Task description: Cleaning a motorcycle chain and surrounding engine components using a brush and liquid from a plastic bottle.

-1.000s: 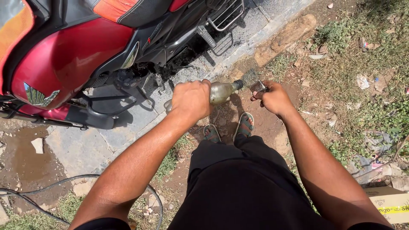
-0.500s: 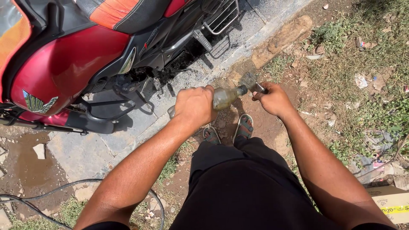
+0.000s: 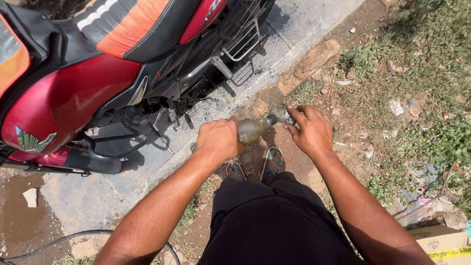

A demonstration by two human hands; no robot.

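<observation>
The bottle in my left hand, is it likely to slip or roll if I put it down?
The bottle looks smooth and round, so laid sideways it would probably roll. It seems partly filled with liquid, so probably fairly heavy. The left hand wraps it fully.

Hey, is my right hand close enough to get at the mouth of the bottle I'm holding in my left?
Probably yes. The right hand sits just beside the mouth of the bottle, its fingers closed on a small metallic piece right at the opening, and nothing lies between. The left hand grips the bottle's body, tilted sideways.
</observation>
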